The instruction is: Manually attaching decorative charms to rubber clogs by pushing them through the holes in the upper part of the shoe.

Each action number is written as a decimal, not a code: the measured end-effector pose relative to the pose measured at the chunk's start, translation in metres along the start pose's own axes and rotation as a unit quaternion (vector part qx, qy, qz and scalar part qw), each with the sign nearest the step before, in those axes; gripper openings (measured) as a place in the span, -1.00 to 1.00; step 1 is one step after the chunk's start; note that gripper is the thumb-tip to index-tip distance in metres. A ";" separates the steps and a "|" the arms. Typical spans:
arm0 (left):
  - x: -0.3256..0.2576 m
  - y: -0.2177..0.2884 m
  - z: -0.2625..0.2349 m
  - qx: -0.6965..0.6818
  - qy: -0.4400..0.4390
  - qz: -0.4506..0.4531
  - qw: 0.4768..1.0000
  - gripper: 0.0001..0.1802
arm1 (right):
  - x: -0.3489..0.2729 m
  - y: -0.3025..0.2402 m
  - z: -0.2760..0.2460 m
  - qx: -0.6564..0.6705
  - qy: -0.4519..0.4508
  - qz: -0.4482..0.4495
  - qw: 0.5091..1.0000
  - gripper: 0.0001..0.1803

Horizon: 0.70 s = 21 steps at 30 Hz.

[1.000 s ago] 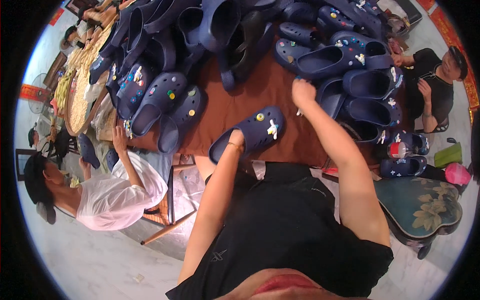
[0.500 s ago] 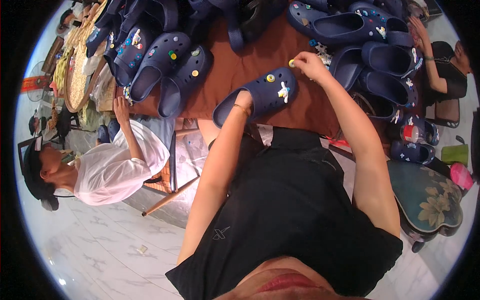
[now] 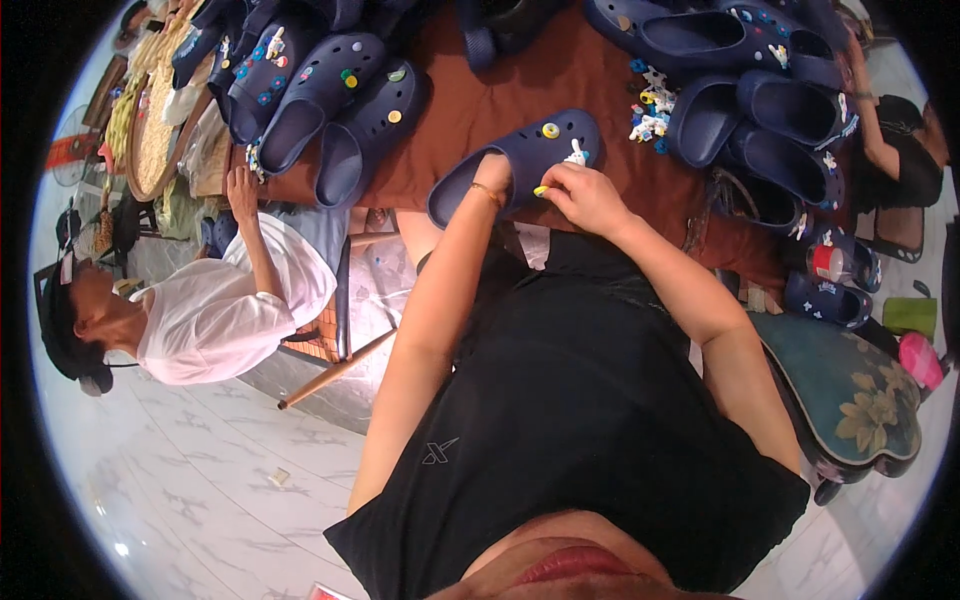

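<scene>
Right hand (image 3: 588,195): small yellow charm (image 3: 542,190) pinched between my fingertips, at the navy clog (image 3: 530,152); can't tell if touching. Clog's at the brown cloth's (image 3: 470,95) near edge. Left hand (image 3: 494,172) is inside it, fingers hidden, grip unknown.

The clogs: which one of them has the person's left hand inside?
The clog lying apart from the others, at the near edge of the brown cloth: the left hand is in its opening.
</scene>
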<state>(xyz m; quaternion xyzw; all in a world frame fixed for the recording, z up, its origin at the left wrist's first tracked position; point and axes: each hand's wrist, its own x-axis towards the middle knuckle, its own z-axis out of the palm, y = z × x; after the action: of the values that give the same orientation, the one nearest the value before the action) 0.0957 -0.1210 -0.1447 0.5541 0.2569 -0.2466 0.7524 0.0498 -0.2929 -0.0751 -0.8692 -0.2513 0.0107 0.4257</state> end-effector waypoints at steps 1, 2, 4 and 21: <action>0.001 0.001 -0.002 0.012 0.007 0.012 1.000 -0.66 | 0.001 -0.004 0.001 -0.023 0.016 -0.011 1.000 -0.86; 0.000 0.003 0.001 0.011 0.005 0.015 1.000 -0.66 | 0.001 -0.003 0.001 -0.025 0.017 -0.013 0.999 -0.86; -0.006 0.001 0.010 0.063 -0.040 0.063 0.995 -0.64 | -0.002 -0.001 -0.001 -0.051 0.011 0.041 0.998 -0.85; -0.029 -0.002 -0.001 -0.016 -0.022 0.085 0.996 -0.64 | 0.014 -0.008 0.001 -0.101 -0.029 0.047 0.993 -0.91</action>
<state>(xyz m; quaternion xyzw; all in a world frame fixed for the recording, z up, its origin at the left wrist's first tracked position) 0.0730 -0.1177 -0.1272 0.5561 0.1960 -0.1898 0.7851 0.0585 -0.2813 -0.0667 -0.9180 -0.2219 0.0302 0.3273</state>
